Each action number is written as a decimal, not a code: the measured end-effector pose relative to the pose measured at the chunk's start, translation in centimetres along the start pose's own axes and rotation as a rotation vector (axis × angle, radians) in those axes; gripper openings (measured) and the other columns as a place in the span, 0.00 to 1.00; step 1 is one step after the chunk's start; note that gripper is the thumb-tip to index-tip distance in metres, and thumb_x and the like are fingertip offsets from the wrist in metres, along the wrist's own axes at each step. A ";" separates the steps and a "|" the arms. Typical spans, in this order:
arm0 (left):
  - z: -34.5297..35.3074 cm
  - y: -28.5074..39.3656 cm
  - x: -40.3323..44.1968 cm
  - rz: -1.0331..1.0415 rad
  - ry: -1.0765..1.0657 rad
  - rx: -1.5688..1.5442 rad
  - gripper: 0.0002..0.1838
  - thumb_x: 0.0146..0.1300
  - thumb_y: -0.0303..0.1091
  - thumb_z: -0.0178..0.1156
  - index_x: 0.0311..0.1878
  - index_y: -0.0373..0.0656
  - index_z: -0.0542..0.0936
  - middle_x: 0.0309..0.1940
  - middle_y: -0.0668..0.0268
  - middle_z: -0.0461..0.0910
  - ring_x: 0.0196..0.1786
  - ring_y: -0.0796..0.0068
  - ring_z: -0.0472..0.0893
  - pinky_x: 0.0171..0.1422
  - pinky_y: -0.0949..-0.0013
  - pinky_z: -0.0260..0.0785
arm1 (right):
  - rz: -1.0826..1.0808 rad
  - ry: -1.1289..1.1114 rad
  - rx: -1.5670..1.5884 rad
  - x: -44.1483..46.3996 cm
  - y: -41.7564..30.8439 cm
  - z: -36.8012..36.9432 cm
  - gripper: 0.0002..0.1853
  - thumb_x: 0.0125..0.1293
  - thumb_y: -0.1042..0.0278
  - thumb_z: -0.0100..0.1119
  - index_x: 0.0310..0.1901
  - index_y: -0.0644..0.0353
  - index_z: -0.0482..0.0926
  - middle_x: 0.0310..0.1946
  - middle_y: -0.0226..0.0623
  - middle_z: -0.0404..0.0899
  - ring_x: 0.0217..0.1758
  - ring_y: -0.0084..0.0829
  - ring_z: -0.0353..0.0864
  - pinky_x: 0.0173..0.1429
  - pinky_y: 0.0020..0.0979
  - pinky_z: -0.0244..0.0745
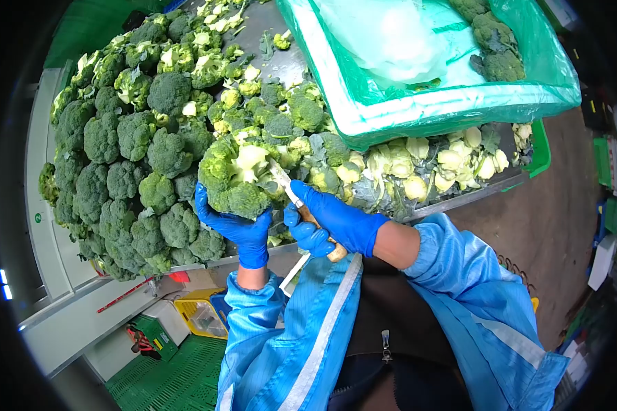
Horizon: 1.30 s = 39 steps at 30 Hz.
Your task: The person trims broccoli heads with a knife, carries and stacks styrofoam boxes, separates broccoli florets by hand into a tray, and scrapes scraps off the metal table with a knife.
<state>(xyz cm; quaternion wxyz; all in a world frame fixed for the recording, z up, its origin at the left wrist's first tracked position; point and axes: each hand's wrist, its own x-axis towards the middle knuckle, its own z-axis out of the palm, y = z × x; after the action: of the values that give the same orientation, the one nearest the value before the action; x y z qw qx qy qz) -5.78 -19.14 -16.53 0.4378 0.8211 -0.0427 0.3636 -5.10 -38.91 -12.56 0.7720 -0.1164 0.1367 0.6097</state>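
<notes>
My left hand (243, 233), in a blue glove, is closed around a head of broccoli (216, 175) from below, its pale cut stem side turned up toward me. In my right hand (332, 222), also gloved in blue, is a knife (307, 214) with a wooden handle. Its blade reaches up and left to the broccoli's stem and appears to touch it. Just beyond my hands lie small broccoli florets (277, 127) and trimmings. To the left, whole broccoli heads (120, 181) are heaped on the table.
At the upper right a crate lined with green plastic (452, 103) holds a clear bag (384, 41) and some broccoli (497, 51). Cut stem pieces (452, 161) lie below it along the metal table edge (452, 203). A yellow crate (202, 314) stands on the floor, lower left.
</notes>
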 end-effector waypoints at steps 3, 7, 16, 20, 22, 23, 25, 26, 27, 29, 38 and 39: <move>-0.1 0.2 -0.1 -0.094 0.032 -0.109 0.57 0.34 0.39 0.78 0.68 0.41 0.55 0.64 0.56 0.60 0.68 0.59 0.63 0.75 0.55 0.53 | -0.050 0.070 -0.111 0.2 0.2 0.3 0.33 0.69 0.30 0.37 0.32 0.57 0.72 0.14 0.28 0.62 0.11 0.20 0.56 0.13 0.26 0.52; -0.8 0.4 0.5 -0.234 0.015 -0.193 0.56 0.34 0.36 0.78 0.69 0.40 0.57 0.66 0.57 0.60 0.68 0.60 0.64 0.74 0.57 0.55 | -0.215 0.375 -0.602 0.2 -0.2 0.0 0.36 0.69 0.31 0.38 0.28 0.62 0.75 0.13 0.33 0.68 0.10 0.22 0.63 0.13 0.27 0.58; -3.2 0.3 1.7 -0.793 -0.020 -0.568 0.44 0.37 0.22 0.59 0.67 0.39 0.65 0.60 0.60 0.71 0.59 0.62 0.74 0.65 0.63 0.68 | -0.746 0.648 -2.063 -1.3 -1.3 -4.0 0.19 0.72 0.51 0.45 0.38 0.61 0.75 0.23 0.50 0.77 0.29 0.52 0.79 0.34 0.49 0.74; -3.6 0.5 1.4 -0.801 -0.007 -0.706 0.44 0.38 0.24 0.59 0.68 0.39 0.65 0.61 0.60 0.71 0.60 0.61 0.74 0.65 0.61 0.67 | -0.677 0.771 -1.934 -3.0 -0.8 -2.6 0.20 0.72 0.50 0.46 0.34 0.60 0.74 0.21 0.49 0.76 0.27 0.52 0.78 0.31 0.49 0.73; -3.5 -0.3 1.1 -0.880 0.037 -0.778 0.43 0.40 0.27 0.59 0.68 0.39 0.65 0.61 0.59 0.71 0.61 0.60 0.74 0.68 0.57 0.65 | -0.684 0.840 -1.849 -3.0 -0.4 -3.7 0.23 0.72 0.48 0.46 0.31 0.61 0.74 0.20 0.51 0.74 0.25 0.54 0.75 0.31 0.48 0.72; -4.1 -2.0 0.8 -0.973 0.084 -0.822 0.41 0.43 0.30 0.58 0.67 0.39 0.66 0.64 0.57 0.70 0.64 0.57 0.71 0.71 0.53 0.61 | -0.667 0.750 -1.641 -3.1 -0.9 -4.7 0.27 0.73 0.45 0.43 0.29 0.62 0.76 0.17 0.46 0.74 0.21 0.45 0.76 0.28 0.43 0.71; -4.6 -2.8 1.4 -1.021 0.147 -0.957 0.41 0.43 0.33 0.59 0.67 0.41 0.67 0.65 0.56 0.69 0.65 0.55 0.70 0.71 0.48 0.60 | -0.537 0.758 -1.364 -3.9 -1.9 -4.3 0.29 0.74 0.44 0.42 0.28 0.62 0.77 0.16 0.41 0.73 0.20 0.38 0.75 0.27 0.39 0.70; -4.8 -3.2 1.8 -1.064 0.210 -1.092 0.40 0.43 0.35 0.59 0.67 0.42 0.67 0.66 0.56 0.68 0.67 0.53 0.68 0.70 0.43 0.59 | -0.411 0.753 -1.088 -4.4 -2.4 -3.8 0.30 0.74 0.42 0.41 0.28 0.63 0.78 0.15 0.36 0.72 0.20 0.30 0.75 0.26 0.35 0.69; -4.9 -3.5 2.2 -1.042 0.203 -1.094 0.41 0.42 0.37 0.59 0.67 0.43 0.67 0.67 0.55 0.67 0.67 0.50 0.67 0.70 0.38 0.57 | -0.314 0.691 -1.061 -4.9 -2.6 -3.3 0.31 0.73 0.41 0.43 0.29 0.63 0.81 0.15 0.30 0.72 0.21 0.20 0.72 0.26 0.27 0.67; -5.0 -3.5 2.5 -1.048 0.192 -1.165 0.41 0.42 0.37 0.59 0.67 0.42 0.67 0.66 0.54 0.67 0.67 0.49 0.67 0.70 0.38 0.57 | -0.452 0.633 -1.074 -4.1 -1.6 -3.3 0.29 0.73 0.42 0.45 0.31 0.63 0.81 0.17 0.31 0.74 0.21 0.21 0.72 0.27 0.27 0.68; -2.6 -0.5 3.0 -0.893 -0.004 -0.714 0.35 0.44 0.31 0.57 0.63 0.42 0.70 0.59 0.60 0.74 0.59 0.59 0.74 0.64 0.48 0.67 | -1.239 0.657 -1.300 -0.7 -0.5 0.3 0.20 0.62 0.50 0.64 0.47 0.57 0.78 0.30 0.41 0.81 0.31 0.36 0.80 0.37 0.33 0.75; -2.7 -0.9 2.5 -0.890 -0.006 -0.715 0.35 0.44 0.31 0.57 0.63 0.42 0.70 0.59 0.60 0.74 0.59 0.59 0.74 0.64 0.48 0.67 | -1.399 0.696 -1.294 -0.1 -0.6 1.1 0.20 0.60 0.49 0.66 0.46 0.55 0.79 0.29 0.42 0.80 0.30 0.40 0.80 0.35 0.35 0.74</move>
<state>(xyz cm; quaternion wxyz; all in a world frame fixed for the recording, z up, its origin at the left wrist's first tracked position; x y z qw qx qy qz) -5.08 -15.96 -14.63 0.7993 0.5618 0.1859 0.1048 -4.48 -38.75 -11.45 0.6619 -0.7373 -0.1011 -0.0898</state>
